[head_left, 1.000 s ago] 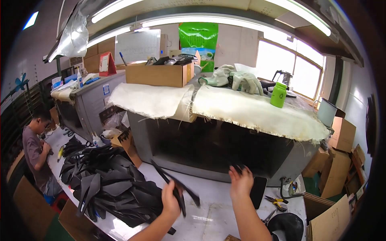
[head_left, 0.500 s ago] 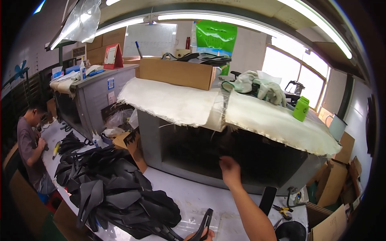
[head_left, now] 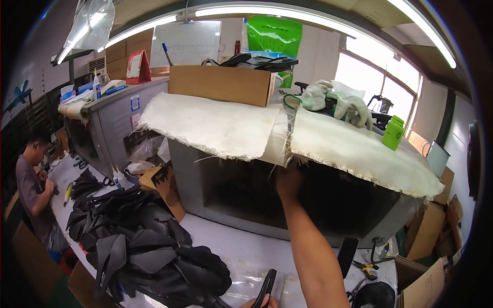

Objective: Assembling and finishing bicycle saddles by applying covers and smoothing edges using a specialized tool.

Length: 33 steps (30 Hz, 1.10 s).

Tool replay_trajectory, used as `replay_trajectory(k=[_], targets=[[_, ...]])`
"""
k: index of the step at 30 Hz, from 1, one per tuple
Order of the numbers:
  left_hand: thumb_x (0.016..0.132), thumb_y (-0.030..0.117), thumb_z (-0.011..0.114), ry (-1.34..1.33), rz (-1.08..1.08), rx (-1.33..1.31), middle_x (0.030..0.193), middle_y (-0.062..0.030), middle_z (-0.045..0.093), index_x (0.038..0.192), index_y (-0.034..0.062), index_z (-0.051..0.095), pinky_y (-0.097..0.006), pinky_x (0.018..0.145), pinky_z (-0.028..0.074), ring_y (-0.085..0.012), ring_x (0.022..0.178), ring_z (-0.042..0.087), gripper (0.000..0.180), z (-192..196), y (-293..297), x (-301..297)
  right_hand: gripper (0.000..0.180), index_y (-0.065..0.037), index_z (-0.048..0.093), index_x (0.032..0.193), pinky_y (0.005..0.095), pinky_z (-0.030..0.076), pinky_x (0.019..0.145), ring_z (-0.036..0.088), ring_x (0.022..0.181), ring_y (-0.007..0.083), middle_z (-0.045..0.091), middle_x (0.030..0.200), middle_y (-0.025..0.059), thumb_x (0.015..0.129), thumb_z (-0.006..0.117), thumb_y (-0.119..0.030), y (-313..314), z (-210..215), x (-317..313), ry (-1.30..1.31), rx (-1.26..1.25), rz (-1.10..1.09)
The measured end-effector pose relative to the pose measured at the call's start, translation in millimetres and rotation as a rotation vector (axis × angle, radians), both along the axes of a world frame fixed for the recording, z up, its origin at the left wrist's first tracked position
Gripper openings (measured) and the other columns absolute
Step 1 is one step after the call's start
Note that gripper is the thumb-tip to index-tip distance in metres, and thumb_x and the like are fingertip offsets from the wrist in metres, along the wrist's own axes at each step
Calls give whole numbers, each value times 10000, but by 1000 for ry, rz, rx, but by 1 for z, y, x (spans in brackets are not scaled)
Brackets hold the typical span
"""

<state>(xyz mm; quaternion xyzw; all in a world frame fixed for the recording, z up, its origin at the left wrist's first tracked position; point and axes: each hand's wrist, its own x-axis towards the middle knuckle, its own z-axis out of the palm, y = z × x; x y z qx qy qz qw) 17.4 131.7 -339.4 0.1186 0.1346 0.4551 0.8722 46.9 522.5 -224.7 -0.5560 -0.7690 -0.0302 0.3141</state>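
Count: one large pile of black pieces (head_left: 149, 246), overlapping too heavily to number, lies on the left half of the white surface (head_left: 241, 236); one smaller black heap (head_left: 86, 185) lies beyond it. One further long black piece (head_left: 268, 284) is in the left hand (head_left: 264, 303). Also recorded: one grey cabinet (head_left: 186, 174) with a dark opening, two frayed white cloths over its top, one cardboard box (head_left: 218, 86) on the left cloth (head_left: 210, 126), one green bottle (head_left: 393, 133) on the right cloth (head_left: 354, 146), one dark phone (head_left: 348, 254) and one pair of yellow-handled pliers (head_left: 365, 267). One other person (head_left: 32, 190) is at the far left.

Changes: compared with half a second ago, the right hand (head_left: 289, 179) is higher, close beneath the frayed cloth edges. A second ago it was lower, near the phone, and the left hand was raised over the surface beside the pile; the left hand is now low, cut by the lower edge. The pile shows no evident change.

Pose: the right forearm extends upward and forward to the opening, the hand in shadow. Its grip cannot be determined. The left grip is closed around the long black piece, which tilts upward, its tip leaning right.
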Motion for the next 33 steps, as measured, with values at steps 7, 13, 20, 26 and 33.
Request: replay_trajectory(k=[7,13,20,26,33], targets=[[1067,556,388,-80,189,259,670,-46,459,932,2,552,-417,745,442,-183,598,468,593,-33,1,-35,278,-16,586,1273,292,515,509,703,659,218,692,1070,171,1018,599,-127,-172,17,99,1397,-368,346],[1092,484,400,113,642,310,753,-74,492,1145,1,563,-408,693,459,-196,646,491,512,44,-32,-37,315,-80,534,1269,322,384,359,547,427,172,697,798,157,977,638,-133,-282,-56,195,1461,-740,152],[1119,435,357,260,521,254,728,-20,458,1164,64,568,-338,632,388,-132,604,394,429,55,-62,-25,749,-73,453,1480,429,575,791,697,1012,345,546,1371,258,826,812,-145,-398,-76,180,199,-213,135],[1108,431,383,222,424,104,668,-60,441,1187,-20,561,-370,600,371,-161,552,385,491,38,-94,-9,408,-47,669,1261,502,476,1048,578,1260,395,576,1359,236,885,740,-188,-500,-94,180,5,-179,428],[1076,394,492,595,87,70,768,-99,566,1212,-33,550,-321,613,437,-162,574,492,451,59,-106,7,349,12,644,1282,468,476,1053,587,1253,378,591,1362,228,953,665,-104,-503,-68,192,384,-303,446]])
